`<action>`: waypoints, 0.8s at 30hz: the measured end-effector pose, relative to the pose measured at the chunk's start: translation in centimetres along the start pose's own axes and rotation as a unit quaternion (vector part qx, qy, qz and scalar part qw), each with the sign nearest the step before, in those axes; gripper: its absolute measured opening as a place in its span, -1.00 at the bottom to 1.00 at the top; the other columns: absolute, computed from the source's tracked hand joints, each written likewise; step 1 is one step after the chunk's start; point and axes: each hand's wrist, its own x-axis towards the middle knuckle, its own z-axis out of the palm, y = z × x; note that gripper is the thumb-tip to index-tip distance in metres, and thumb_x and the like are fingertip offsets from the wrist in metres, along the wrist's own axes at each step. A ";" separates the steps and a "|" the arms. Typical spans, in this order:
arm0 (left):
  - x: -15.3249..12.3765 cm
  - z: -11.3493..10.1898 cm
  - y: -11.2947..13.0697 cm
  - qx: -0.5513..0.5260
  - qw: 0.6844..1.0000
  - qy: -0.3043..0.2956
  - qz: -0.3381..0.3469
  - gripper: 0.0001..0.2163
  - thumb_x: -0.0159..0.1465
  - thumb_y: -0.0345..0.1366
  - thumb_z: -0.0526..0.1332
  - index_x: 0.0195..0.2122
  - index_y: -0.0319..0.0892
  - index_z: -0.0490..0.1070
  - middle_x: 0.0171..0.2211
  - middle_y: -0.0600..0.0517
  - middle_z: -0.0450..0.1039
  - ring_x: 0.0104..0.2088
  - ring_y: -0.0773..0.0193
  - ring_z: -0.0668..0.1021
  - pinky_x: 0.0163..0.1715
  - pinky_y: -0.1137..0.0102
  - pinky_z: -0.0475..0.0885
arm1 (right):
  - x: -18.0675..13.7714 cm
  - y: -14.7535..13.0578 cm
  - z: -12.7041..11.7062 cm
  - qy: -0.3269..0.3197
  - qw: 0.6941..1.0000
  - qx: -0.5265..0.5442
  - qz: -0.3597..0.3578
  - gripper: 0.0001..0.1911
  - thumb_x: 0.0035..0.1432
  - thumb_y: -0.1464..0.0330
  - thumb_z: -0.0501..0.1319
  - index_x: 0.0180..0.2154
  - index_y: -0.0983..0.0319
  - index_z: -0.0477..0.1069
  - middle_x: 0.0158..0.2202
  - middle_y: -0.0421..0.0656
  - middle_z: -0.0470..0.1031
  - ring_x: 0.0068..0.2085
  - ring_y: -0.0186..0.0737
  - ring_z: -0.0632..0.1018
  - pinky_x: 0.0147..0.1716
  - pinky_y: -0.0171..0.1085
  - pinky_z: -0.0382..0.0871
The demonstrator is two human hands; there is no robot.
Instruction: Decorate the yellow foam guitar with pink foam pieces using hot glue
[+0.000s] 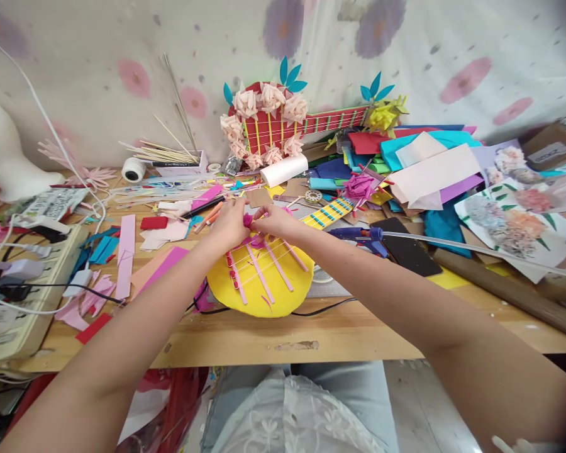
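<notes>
My left hand (229,223) and my right hand (274,220) meet above the far edge of a yellow foam disc (264,296) that lies on the wooden table (358,330). Both hands pinch a small magenta foam piece (248,219) between their fingertips. Pink strips and thin white strings cross the disc (268,267). A yellow strip with blue bars (327,212) lies just right of my right hand.
A blue glue gun (358,234) with a clear glue stick lies to the right. A finished red foam guitar with paper flowers (268,123) leans on the wall. Foam sheets (419,157), a power strip (23,277), cables and scraps crowd the table's sides.
</notes>
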 end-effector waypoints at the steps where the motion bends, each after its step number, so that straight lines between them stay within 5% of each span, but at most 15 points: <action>1: 0.0 0.0 0.1 0.003 1.000 0.002 -0.001 -0.45 -0.02 -0.46 0.24 0.06 -0.20 0.24 0.09 -0.20 0.32 0.14 -0.02 0.34 0.05 0.17 0.31 | 0.0 0.0 0.0 -0.002 1.000 0.005 -0.002 -0.75 -0.01 0.51 0.25 -0.35 0.19 0.18 -0.66 -0.29 0.42 -0.52 -0.29 0.55 -0.66 -0.47 0.23; 6: -0.2 0.0 -0.4 -0.035 0.999 0.017 0.005 -0.45 -0.04 -0.43 0.26 0.04 -0.19 0.25 0.08 -0.18 0.34 0.13 0.00 0.36 0.07 0.17 0.31 | -0.5 -0.1 -0.1 -0.005 0.999 0.035 -0.007 -0.74 0.02 0.50 0.26 -0.35 0.19 0.17 -0.64 -0.31 0.41 -0.56 -0.33 0.53 -0.67 -0.47 0.24; 11: 0.2 -0.3 -1.9 -0.199 0.980 0.011 -0.019 -0.46 -0.07 -0.41 0.26 0.00 -0.16 0.26 0.01 -0.11 0.39 0.01 0.12 0.47 -0.02 0.21 0.40 | -1.6 0.4 -1.0 -0.004 0.999 0.042 -0.030 -0.78 0.06 0.47 0.23 -0.36 0.19 0.16 -0.54 -0.29 0.44 -0.56 -0.39 0.50 -0.66 -0.46 0.22; 18: 0.0 -1.3 -2.0 -0.388 0.906 0.138 -0.102 -0.76 -0.04 -0.37 0.27 -0.30 -0.17 0.35 -0.27 0.00 0.48 -0.19 0.25 0.52 -0.07 0.28 0.41 | -2.8 2.9 -3.2 0.022 0.983 -0.094 -0.155 -0.90 0.07 0.42 0.19 -0.45 0.23 0.28 -0.58 -0.34 0.25 -0.55 -0.43 0.32 -0.52 -0.39 0.14; 21: -0.8 -1.2 -2.2 -0.347 0.918 0.158 -0.110 -0.92 0.08 -0.28 0.22 -0.41 -0.14 0.39 -0.37 0.02 0.49 -0.22 0.19 0.53 -0.14 0.29 0.42 | -3.0 4.0 -3.4 0.023 0.970 -0.147 -0.194 -0.89 0.11 0.36 0.17 -0.44 0.25 0.34 -0.57 -0.32 0.24 -0.50 -0.40 0.28 -0.47 -0.36 0.09; 24: -1.8 -1.0 -2.5 -0.258 0.956 0.108 -0.091 -0.88 0.13 -0.23 0.18 -0.51 -0.11 0.41 -0.40 -0.01 0.51 -0.19 0.08 0.55 -0.19 0.26 0.40 | -3.2 5.1 -3.4 0.017 0.965 -0.153 -0.213 -0.85 0.15 0.32 0.12 -0.39 0.25 0.39 -0.56 -0.31 0.24 -0.48 -0.37 0.29 -0.45 -0.35 0.08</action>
